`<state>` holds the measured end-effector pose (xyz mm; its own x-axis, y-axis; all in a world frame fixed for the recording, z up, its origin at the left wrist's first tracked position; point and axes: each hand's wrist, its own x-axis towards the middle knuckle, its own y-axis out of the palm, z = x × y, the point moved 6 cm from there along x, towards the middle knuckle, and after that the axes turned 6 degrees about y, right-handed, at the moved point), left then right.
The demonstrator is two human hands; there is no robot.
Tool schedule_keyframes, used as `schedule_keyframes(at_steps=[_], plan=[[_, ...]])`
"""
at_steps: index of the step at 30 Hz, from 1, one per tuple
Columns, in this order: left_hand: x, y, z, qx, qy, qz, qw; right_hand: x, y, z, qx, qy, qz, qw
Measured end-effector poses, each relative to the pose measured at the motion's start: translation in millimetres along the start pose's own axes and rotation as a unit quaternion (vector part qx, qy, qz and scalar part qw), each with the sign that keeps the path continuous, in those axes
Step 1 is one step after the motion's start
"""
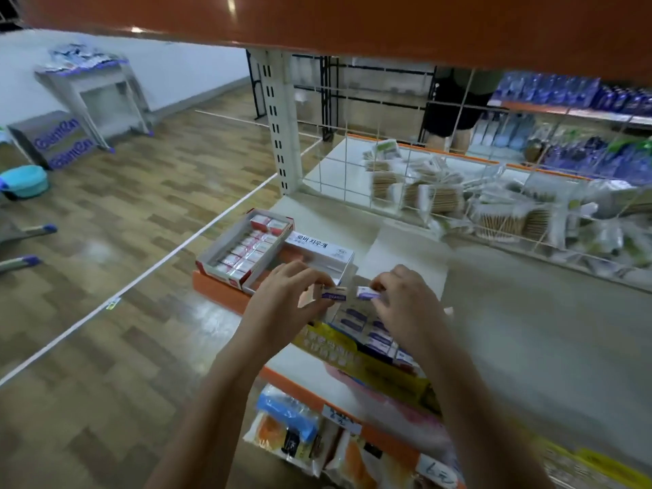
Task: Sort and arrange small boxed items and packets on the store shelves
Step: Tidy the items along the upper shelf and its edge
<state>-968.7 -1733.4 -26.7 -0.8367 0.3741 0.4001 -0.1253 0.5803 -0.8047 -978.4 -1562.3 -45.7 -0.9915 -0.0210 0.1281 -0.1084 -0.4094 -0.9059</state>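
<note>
Both hands, left (287,294) and right (405,301), each pinch a small purple-labelled box (334,295)

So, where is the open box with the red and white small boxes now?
In the head view, the open box of red and white items sits at the shelf's left end, left of the white lid with Korean text, beyond the left hand.

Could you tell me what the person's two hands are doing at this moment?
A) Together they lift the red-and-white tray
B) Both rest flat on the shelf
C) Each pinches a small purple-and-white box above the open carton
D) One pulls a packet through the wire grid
C: the left hand and right hand each pinch a small purple-and-white box over the open carton.
</note>
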Motion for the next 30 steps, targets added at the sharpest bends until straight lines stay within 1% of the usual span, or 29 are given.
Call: schedule_keyframes(at_steps=[6, 8, 12, 19, 21, 24, 26, 30], plan=[[26, 1, 5, -0.017, 0.044, 0.015, 0.999, 2, 18, 2, -0.032, 0.053, 0.023, 0.998], [33, 3, 7, -0.028, 0.053, 0.028, 0.998, 1, 24, 4, -0.03, 0.059, 0.036, 0.997], [46, 6, 10, -0.043, 0.079, 0.061, 0.994, -3, 24, 6, -0.014, 0.071, 0.036, 0.997], [63, 9, 10, -0.06, 0.131, 0.096, 0.985, -9, 21, 9, -0.025, 0.085, 0.044, 0.995], [67, 13, 3, -0.065, 0.133, 0.125, 0.981, -12, 15, 9, -0.023, 0.094, 0.027, 0.995], [70, 23, -9, -0.073, 0.126, 0.171, 0.974, -21, -5, -2, -0.017, 0.129, -0.029, 0.991], [71, 29, -24, -0.073, 0.136, 0.191, 0.969, -28, -22, -13, -0.02, 0.151, -0.07, 0.986], [69, 54, -47, 0.008, 0.201, 0.215, 0.956, -47, -50, -39, -0.024, 0.235, -0.151, 0.96]])
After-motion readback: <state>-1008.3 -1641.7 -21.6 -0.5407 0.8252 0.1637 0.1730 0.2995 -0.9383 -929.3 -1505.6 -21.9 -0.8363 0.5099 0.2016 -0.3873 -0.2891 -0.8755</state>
